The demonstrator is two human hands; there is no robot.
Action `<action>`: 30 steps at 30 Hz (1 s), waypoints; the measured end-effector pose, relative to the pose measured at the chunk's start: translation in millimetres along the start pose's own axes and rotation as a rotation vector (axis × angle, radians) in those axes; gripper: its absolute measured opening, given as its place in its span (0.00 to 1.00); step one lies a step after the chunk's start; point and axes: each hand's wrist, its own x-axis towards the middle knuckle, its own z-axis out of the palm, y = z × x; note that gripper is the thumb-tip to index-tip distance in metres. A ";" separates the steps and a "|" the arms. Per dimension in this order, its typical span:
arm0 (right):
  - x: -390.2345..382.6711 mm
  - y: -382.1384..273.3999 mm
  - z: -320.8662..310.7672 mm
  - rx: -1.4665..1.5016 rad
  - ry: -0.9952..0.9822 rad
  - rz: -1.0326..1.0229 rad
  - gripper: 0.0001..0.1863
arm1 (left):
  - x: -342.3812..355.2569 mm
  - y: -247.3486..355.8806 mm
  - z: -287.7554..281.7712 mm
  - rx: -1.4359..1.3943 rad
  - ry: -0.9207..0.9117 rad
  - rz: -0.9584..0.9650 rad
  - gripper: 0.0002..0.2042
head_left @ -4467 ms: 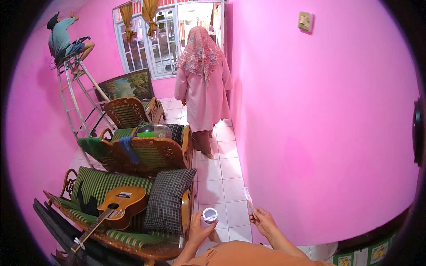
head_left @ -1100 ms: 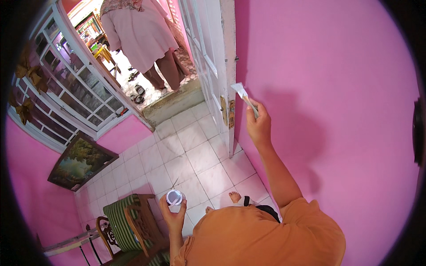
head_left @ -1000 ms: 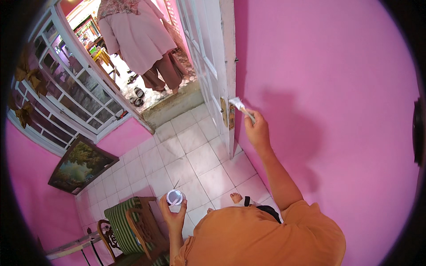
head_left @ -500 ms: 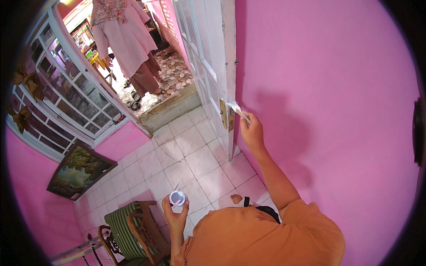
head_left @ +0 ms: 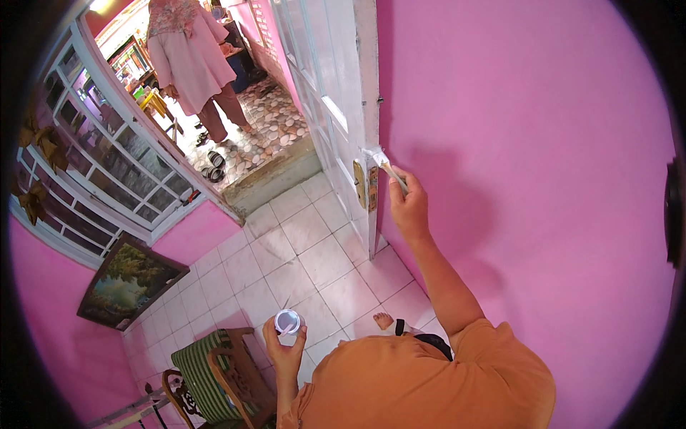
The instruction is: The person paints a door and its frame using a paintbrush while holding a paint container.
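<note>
My right hand (head_left: 409, 204) grips a paintbrush (head_left: 391, 176) by its handle. The white-coated bristles meet the edge of the white door (head_left: 368, 93), just above the brass lock plate (head_left: 372, 188). Beside it, on the door's face, is a brass handle plate (head_left: 359, 184). Low in front of me, my left hand (head_left: 286, 350) is wrapped round a small open paint can (head_left: 287, 322). Pale paint shows inside the can, along with a light streak or stick that I cannot make out.
Pink wall (head_left: 557, 179) stands close on my right. A raised step (head_left: 275, 175) crosses the doorway; beyond it another person (head_left: 189, 61) stands near sandals (head_left: 213, 171). To the left are a framed picture (head_left: 128, 280), a green-striped chair (head_left: 204, 372) and a white-framed window (head_left: 114, 150).
My right hand and the brush have shifted slightly, with the bristles a little higher on the door edge. Past the doorway, the other person has stepped farther off. My left hand stays nearly still.
</note>
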 end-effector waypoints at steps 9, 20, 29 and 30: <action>19.0 -7.3 -8.0 -0.109 -0.035 0.011 0.14 | 5.3 6.8 1.1 0.013 -0.019 0.029 0.27; 31.4 -26.7 -6.0 0.002 -0.032 -0.207 0.15 | 7.7 3.7 5.7 -0.022 -0.009 0.032 0.26; 31.7 -39.1 -20.3 -0.253 -0.105 -0.068 0.14 | 5.0 3.6 0.2 -0.036 0.011 0.028 0.26; 43.7 -60.7 -23.1 -0.267 -0.078 -0.106 0.14 | 5.0 4.4 -0.3 -0.025 -0.003 0.024 0.26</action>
